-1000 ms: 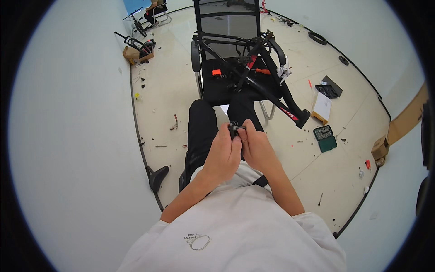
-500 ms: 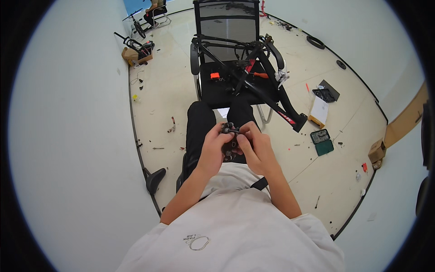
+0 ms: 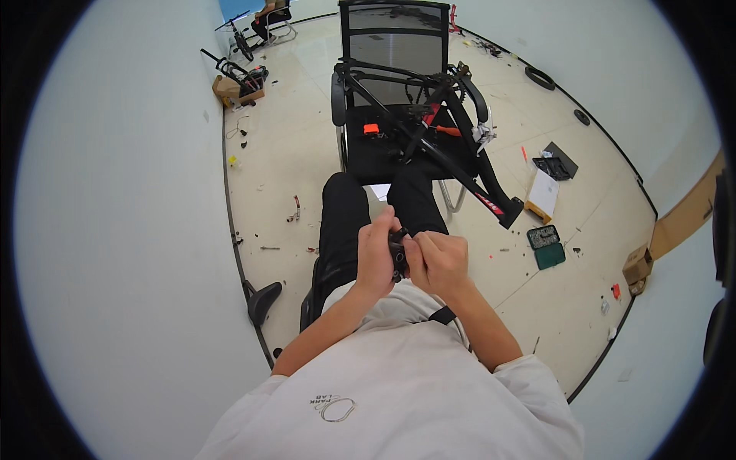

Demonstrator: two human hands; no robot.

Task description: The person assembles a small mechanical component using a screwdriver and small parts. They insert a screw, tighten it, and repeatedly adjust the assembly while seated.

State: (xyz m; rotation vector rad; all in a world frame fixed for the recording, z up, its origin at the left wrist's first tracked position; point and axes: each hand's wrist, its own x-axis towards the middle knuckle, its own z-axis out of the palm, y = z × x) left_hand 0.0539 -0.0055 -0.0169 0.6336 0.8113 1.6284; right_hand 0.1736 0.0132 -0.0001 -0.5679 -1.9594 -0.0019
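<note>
Both hands have shifted since the earlier frame: the left hand point(image 3: 376, 253) has turned so that its thumb side points up, the right hand point(image 3: 441, 261) has rolled into a tighter curl, and the black part point(image 3: 399, 257) between them sits a little lower and stands more upright.

That part is just below the centre of the frame, above the person's lap, between the dark trouser legs point(image 3: 343, 230). The left fingers are wrapped around its left side. The right fingers are bunched against its upper right side; whether they pinch some smaller piece cannot be told, since the knuckles hide it.

At the upper centre stands a black office chair point(image 3: 395, 50) with a mesh back. Across its seat and right armrest lies a black bicycle frame point(image 3: 451, 162) with red patches, its front end reaching down to the right. An orange block point(image 3: 371, 129) rests on the seat left of it, and an orange-handled tool point(image 3: 448, 132) lies among the tubes.

On the floor at centre right, an open green case point(image 3: 549, 257) lies below a white and yellow box point(image 3: 543, 192). A black saddle point(image 3: 264, 303) leans by the wall at lower left. Another person point(image 3: 272, 19) sits at the upper left.
</note>
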